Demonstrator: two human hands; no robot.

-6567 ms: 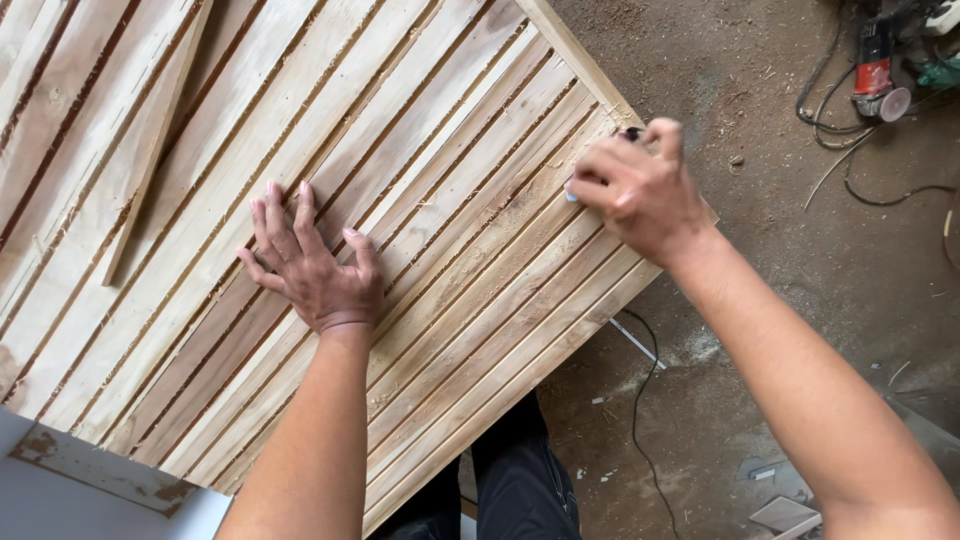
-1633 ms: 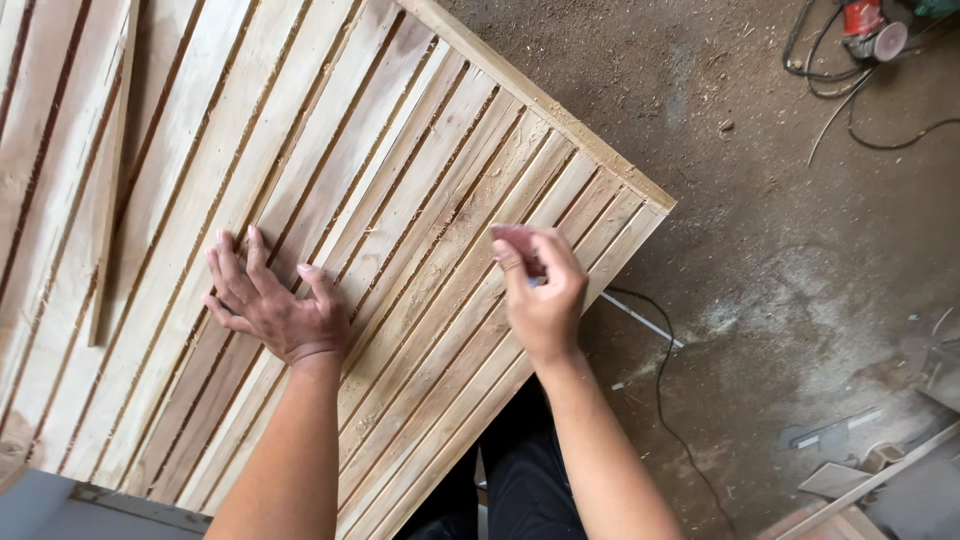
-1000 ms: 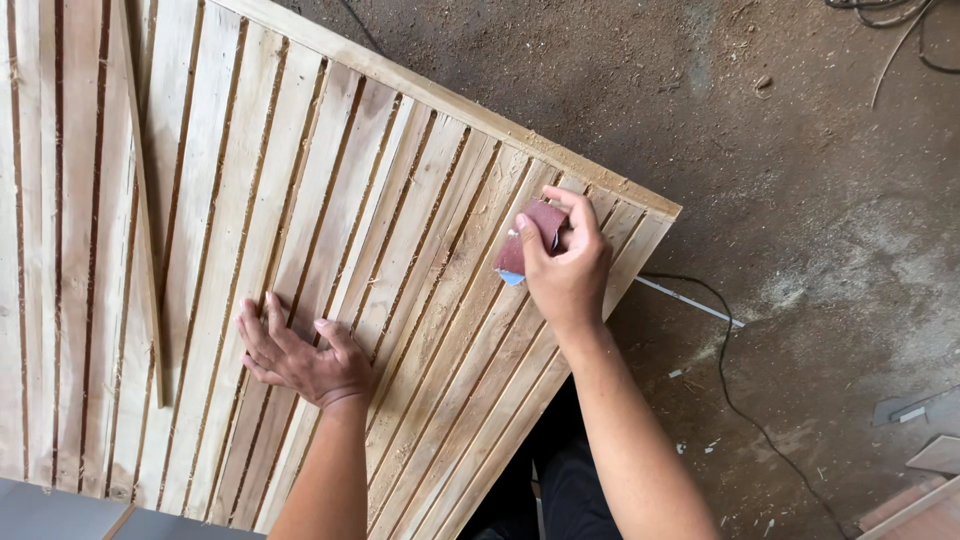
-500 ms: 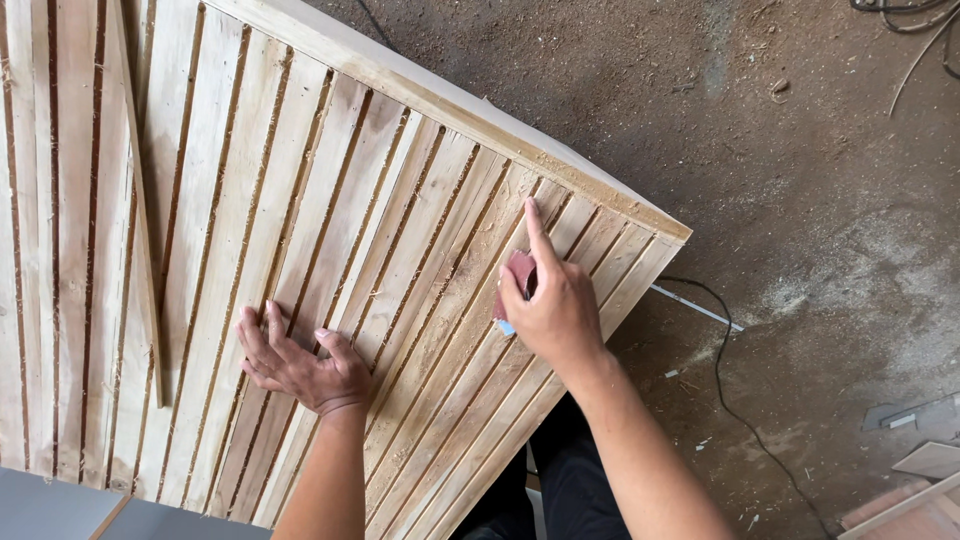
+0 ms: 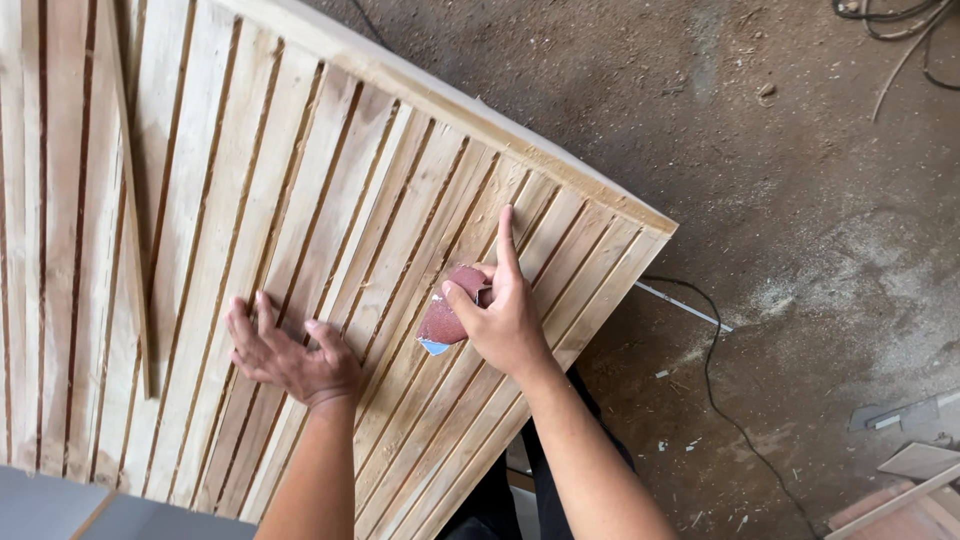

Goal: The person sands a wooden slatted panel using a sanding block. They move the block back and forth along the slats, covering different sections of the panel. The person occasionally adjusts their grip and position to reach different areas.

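One sandpaper piece under right hand

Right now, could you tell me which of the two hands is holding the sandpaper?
The right hand pinches the reddish sandpaper against the slatted wooden panel; the left hand only lies flat, empty.

We see no packages, labels, signs or screens here.
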